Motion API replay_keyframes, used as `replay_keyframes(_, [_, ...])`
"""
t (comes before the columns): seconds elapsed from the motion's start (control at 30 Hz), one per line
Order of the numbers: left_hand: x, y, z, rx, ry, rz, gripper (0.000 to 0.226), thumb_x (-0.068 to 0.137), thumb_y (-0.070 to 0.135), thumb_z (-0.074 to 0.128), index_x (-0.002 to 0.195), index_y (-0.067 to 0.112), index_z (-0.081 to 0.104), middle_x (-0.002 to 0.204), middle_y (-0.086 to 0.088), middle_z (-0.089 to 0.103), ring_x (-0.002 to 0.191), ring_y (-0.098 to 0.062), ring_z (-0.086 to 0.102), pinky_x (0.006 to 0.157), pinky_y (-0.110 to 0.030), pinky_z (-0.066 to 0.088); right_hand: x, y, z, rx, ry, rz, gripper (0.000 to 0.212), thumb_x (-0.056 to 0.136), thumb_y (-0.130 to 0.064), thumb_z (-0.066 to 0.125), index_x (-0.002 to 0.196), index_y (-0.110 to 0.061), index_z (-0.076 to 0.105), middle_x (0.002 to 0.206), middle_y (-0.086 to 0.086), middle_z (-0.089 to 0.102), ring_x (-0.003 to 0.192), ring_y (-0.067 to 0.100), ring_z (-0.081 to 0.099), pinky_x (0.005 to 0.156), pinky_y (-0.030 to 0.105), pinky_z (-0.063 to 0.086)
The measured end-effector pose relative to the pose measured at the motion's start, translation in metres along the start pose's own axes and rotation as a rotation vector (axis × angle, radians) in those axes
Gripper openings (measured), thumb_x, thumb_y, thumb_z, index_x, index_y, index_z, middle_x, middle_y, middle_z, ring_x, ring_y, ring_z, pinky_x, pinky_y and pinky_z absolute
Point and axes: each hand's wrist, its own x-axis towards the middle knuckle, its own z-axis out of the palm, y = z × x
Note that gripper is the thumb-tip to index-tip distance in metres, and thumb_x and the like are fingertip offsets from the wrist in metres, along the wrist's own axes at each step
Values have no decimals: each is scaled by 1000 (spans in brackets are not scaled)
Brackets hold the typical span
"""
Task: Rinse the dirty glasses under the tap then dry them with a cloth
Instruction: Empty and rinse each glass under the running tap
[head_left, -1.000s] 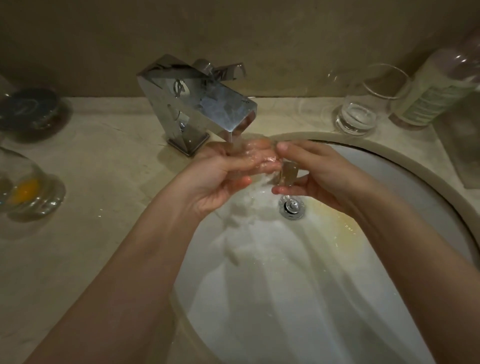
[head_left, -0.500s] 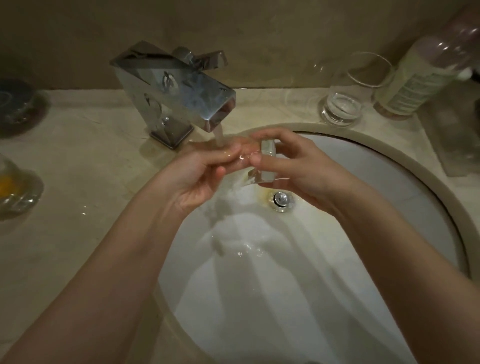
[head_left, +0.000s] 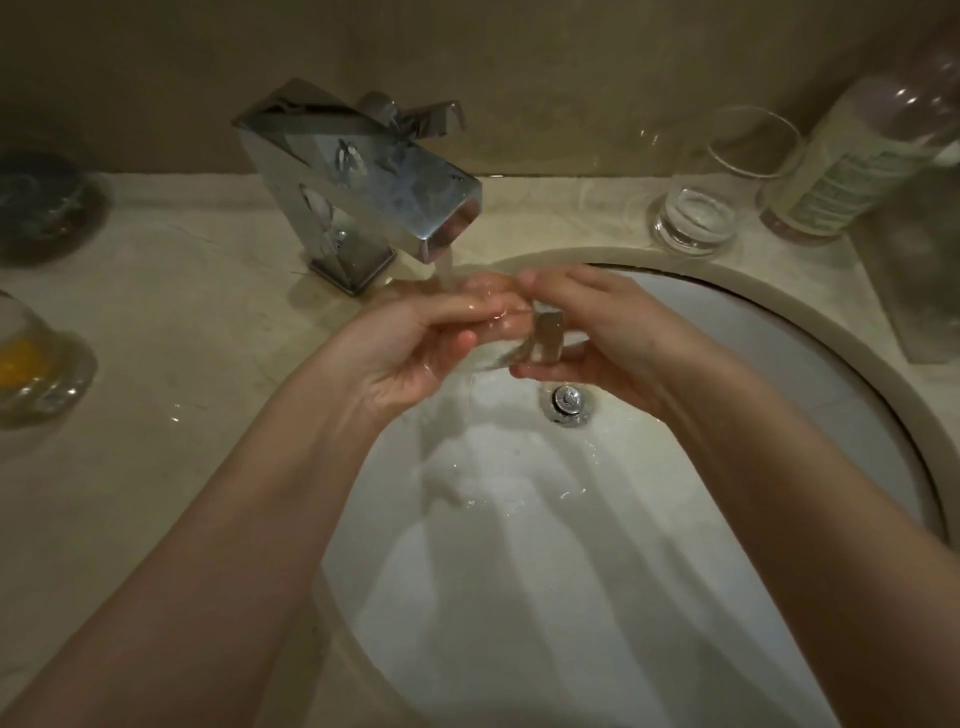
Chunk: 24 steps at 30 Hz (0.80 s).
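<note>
A clear glass (head_left: 535, 340) lies on its side under the running chrome tap (head_left: 363, 182), above the white sink (head_left: 779, 353). My right hand (head_left: 597, 332) grips its thick base, fingers over the top and thumb beneath. My left hand (head_left: 410, 348) holds the open end, with fingers reaching into the glass where the water falls. A second clear glass (head_left: 711, 192) stands upright on the counter at the back right. At the left edge stands a glass (head_left: 31, 364) with orange residue in it.
A large labelled bottle (head_left: 872, 156) leans at the far right behind the upright glass. A dark round dish (head_left: 41, 202) sits at the back left. The drain plug (head_left: 566, 402) lies just below my hands. Beige stone counter (head_left: 182, 312) surrounds the basin.
Both hands have kept the glass under the stream, and it has turned slightly in my grip. The view shifted left, then back right.
</note>
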Motion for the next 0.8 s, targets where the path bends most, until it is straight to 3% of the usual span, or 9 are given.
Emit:
replay_keyframes(0.13, [0,1,-3,-34,-20,-5,33,65,8,62,97,2,67,88,-7,74,73,-15,74,35,-7,42,1,0,2,-25,4,-64,28,86,-14,71,113,-15,65,103,10,67,82,22,68,85,43,57])
replay_keyframes(0.27, [1,1,1,0,7,17,32,66,7,63,97,1,67,89,-9,70,80,-18,71,36,-8,41,4,-2,3,36,2,42,32,95,-35,59,116,-11,67,107,14,69,72,18,68,67,30,60])
replay_keyframes(0.37, [4,2,-2,-32,1,2,24,75,9,60,97,0,67,90,-11,70,70,-15,74,36,-8,42,3,1,3,16,-14,-44,29,89,-18,68,117,-10,64,101,11,68,77,22,67,72,34,61])
replay_keyframes(0.43, [3,2,-5,-65,1,-27,29,69,9,61,95,1,68,85,-9,73,71,-16,74,35,-9,42,2,2,-1,-15,-49,-90,34,80,-2,73,112,-11,63,105,12,64,83,24,67,80,42,59])
replay_keyframes(0.53, [3,-2,-4,-105,15,-33,32,65,4,60,95,-3,67,78,-11,73,64,-16,72,36,-9,42,4,0,-9,-51,-91,-113,44,72,11,73,107,-14,65,110,11,60,85,25,67,82,41,58])
replay_keyframes(0.6, [5,-3,-2,-122,-1,-33,40,67,6,60,105,-5,65,91,-14,72,65,-16,73,37,-9,44,5,0,-11,-12,-101,-72,48,70,3,75,114,-13,64,112,10,62,87,27,68,83,41,58])
replay_keyframes(0.67, [6,-2,-2,-115,-11,-25,46,67,7,60,112,-5,64,103,-16,69,72,-17,72,38,-9,44,6,1,-11,25,-105,12,45,76,-19,73,120,-13,63,114,11,67,92,32,70,81,40,60])
replay_keyframes(0.73, [8,-4,-3,-70,13,-9,40,66,8,62,105,-2,66,94,-12,70,75,-17,70,39,-9,45,7,-1,-9,26,-89,101,36,89,-38,63,113,-11,67,107,12,70,92,32,71,75,37,61])
replay_keyframes(0.8, [11,-7,-6,-46,39,-18,38,66,10,64,103,0,68,92,-11,73,88,-22,69,48,-12,53,8,-1,-6,1,-60,119,36,94,-35,59,114,-6,65,105,17,65,82,27,67,70,35,62])
